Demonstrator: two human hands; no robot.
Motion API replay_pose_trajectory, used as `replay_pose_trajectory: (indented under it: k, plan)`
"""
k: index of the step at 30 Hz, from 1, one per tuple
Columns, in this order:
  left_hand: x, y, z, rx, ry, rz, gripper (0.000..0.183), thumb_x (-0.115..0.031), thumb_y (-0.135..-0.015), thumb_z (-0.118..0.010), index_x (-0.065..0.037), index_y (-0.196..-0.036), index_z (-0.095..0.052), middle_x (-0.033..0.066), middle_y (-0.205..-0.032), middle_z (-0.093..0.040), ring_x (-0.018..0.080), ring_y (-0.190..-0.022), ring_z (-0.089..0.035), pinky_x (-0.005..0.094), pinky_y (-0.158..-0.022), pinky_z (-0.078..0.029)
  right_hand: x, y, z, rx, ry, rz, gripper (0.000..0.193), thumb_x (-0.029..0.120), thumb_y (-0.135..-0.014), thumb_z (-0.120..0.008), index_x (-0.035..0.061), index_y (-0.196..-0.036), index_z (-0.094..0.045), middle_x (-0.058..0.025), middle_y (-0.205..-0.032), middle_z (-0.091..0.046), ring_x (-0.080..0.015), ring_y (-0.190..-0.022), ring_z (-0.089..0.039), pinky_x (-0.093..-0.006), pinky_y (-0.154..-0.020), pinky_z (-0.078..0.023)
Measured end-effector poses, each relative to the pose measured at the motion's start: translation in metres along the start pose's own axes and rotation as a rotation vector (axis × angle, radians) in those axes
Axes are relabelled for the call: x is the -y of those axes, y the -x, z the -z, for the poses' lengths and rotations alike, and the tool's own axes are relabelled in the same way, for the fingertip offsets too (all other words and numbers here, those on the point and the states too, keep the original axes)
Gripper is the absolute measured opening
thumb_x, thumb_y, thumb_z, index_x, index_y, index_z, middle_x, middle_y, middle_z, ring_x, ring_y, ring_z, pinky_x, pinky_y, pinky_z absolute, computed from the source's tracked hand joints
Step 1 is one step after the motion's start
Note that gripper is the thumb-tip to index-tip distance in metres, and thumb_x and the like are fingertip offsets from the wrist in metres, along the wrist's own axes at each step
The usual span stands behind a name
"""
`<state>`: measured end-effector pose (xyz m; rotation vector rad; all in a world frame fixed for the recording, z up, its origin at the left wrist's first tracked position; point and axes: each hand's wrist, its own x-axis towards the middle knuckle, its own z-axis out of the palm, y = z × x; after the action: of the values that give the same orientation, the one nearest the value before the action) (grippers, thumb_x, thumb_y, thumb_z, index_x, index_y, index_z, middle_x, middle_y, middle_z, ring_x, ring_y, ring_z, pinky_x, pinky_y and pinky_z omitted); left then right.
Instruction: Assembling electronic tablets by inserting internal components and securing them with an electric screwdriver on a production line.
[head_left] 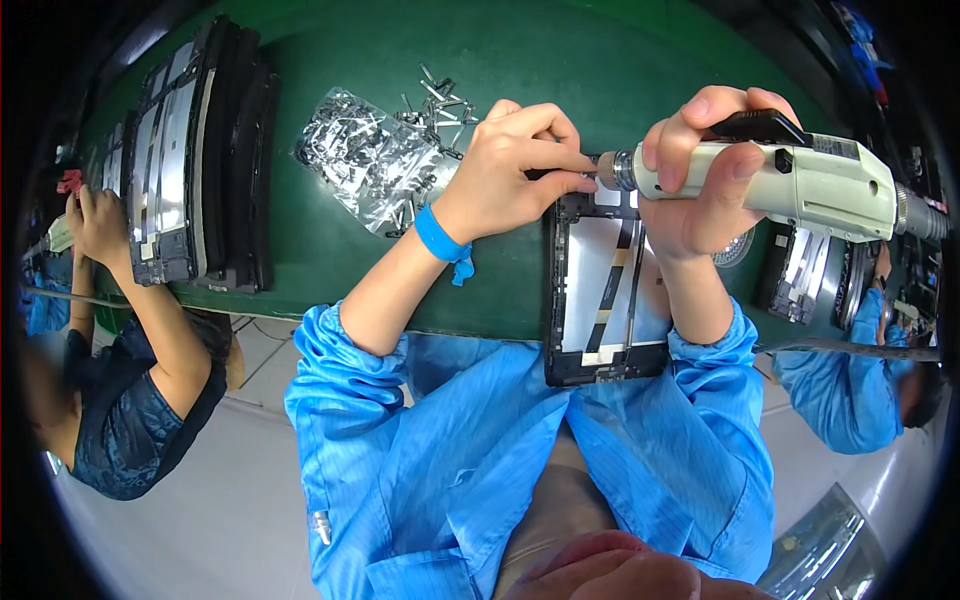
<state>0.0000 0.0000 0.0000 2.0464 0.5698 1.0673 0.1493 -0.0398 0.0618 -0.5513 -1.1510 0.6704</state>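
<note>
My right hand (705, 165) is wrapped round a pale electric screwdriver (825, 185) with a black lever. The tool lies nearly level, its ringed nose toward my left hand (515, 165). That hand is closed in a pinch at the tip of the nose, over the far end of a tablet housing. What the fingertips hold is too small and hidden to name. The tablet housing (590, 270), black-framed with a silver plate and dark strips, lies below both hands, its near end jutting past the table's edge. A blue band (437, 235) circles my left wrist.
On the green table (330, 50), a clear bag (365, 155) of small metal parts lies beside loose ones (440, 105). Tall stacked housings (205, 150) stand left; more housings (800, 270) lie right, near a round clear dish (735, 248). Other people work at both sides.
</note>
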Motion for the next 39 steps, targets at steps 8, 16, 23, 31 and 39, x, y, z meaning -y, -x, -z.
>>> replay_pose_trajectory:
  k: [8,16,23,31,39]
  plan:
    - [0.0006,-0.0011,0.0023,-0.004,-0.03,-0.036,0.013,-0.011,-0.06,-0.078,-0.012,-0.07,-0.07,-0.0036,-0.071,-0.056,0.0109,-0.057,-0.05,0.0292,-0.068,-0.029,-0.0016,-0.0017,-0.0005,-0.003,0.065,0.039,0.041,0.021,-0.091,-0.056,0.0001,-0.12,-0.036,-0.0177,-0.086,-0.059,-0.0081,-0.043,-0.046,-0.0227,-0.044,-0.042]
    - [-0.0012,-0.0026,0.0061,0.002,-0.101,-0.077,0.011,-0.012,-0.061,-0.076,-0.013,-0.07,-0.069,-0.0036,-0.07,-0.053,0.0124,-0.061,-0.05,0.0306,-0.068,-0.027,-0.0027,-0.0013,-0.0012,0.004,0.068,0.058,0.041,0.021,-0.092,-0.056,0.0001,-0.12,-0.035,-0.0181,-0.087,-0.059,-0.0081,-0.043,-0.046,-0.0222,-0.044,-0.041]
    - [-0.0027,-0.0003,0.0039,0.007,-0.128,-0.088,0.01,-0.013,-0.062,-0.077,-0.013,-0.069,-0.069,-0.0036,-0.069,-0.053,0.0127,-0.062,-0.05,0.0313,-0.068,-0.027,-0.001,0.0013,0.0003,0.012,0.074,0.07,0.041,0.022,-0.092,-0.055,0.0002,-0.121,-0.035,-0.0181,-0.087,-0.059,-0.008,-0.043,-0.046,-0.022,-0.043,-0.04]
    - [-0.0031,-0.001,0.0052,0.039,-0.136,-0.07,0.01,-0.013,-0.062,-0.077,-0.012,-0.067,-0.068,-0.0038,-0.067,-0.053,0.0132,-0.063,-0.05,0.0317,-0.07,-0.027,-0.0012,0.0002,-0.0001,0.002,0.085,0.065,0.043,0.023,-0.092,-0.056,-0.0006,-0.12,-0.035,-0.0185,-0.088,-0.059,-0.0081,-0.043,-0.046,-0.022,-0.043,-0.04]
    - [-0.0022,-0.0017,0.006,0.054,-0.144,-0.106,0.011,-0.009,-0.062,-0.074,-0.01,-0.071,-0.069,-0.0032,-0.07,-0.057,0.0128,-0.063,-0.048,0.0304,-0.065,-0.027,-0.0014,0.0001,-0.0005,0.009,0.075,0.068,0.044,0.024,-0.091,-0.057,-0.0004,-0.121,-0.035,-0.0191,-0.088,-0.059,-0.0082,-0.043,-0.045,-0.0221,-0.043,-0.04]
